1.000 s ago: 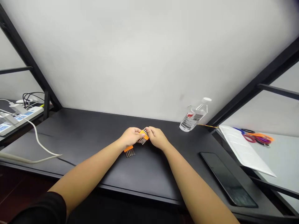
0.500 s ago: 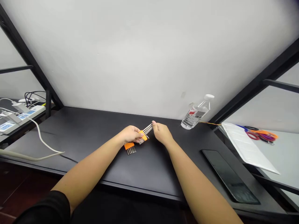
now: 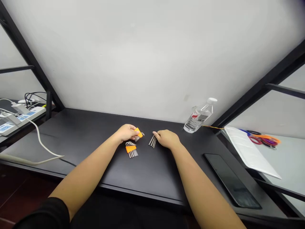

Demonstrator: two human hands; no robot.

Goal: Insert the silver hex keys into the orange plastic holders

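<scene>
An orange hex key holder (image 3: 138,132) with a few short keys in it is pinched in my left hand (image 3: 127,133), just above the desk. Directly below that hand, a second orange holder (image 3: 131,149) lies on the desk, filled with several L-shaped hex keys. Over to the right, my right hand (image 3: 166,138) is closed on several loose long hex keys (image 3: 152,141). Their straight ends point down toward the desk top, and their bent ends are hidden by the fingers.
A water bottle (image 3: 199,116) stands by the wall. A black tablet-like slab (image 3: 231,179) lies at the right, near a white padded envelope (image 3: 250,151) and coloured scissor-like handles (image 3: 264,140). At the left are a power strip (image 3: 22,120) and a white cable (image 3: 39,136) crossing the black desk (image 3: 83,136).
My right hand has pulled several long hex keys out of the orange holder and lowered them to the right. My left hand has moved left and up with the holder, uncovering the second one.
</scene>
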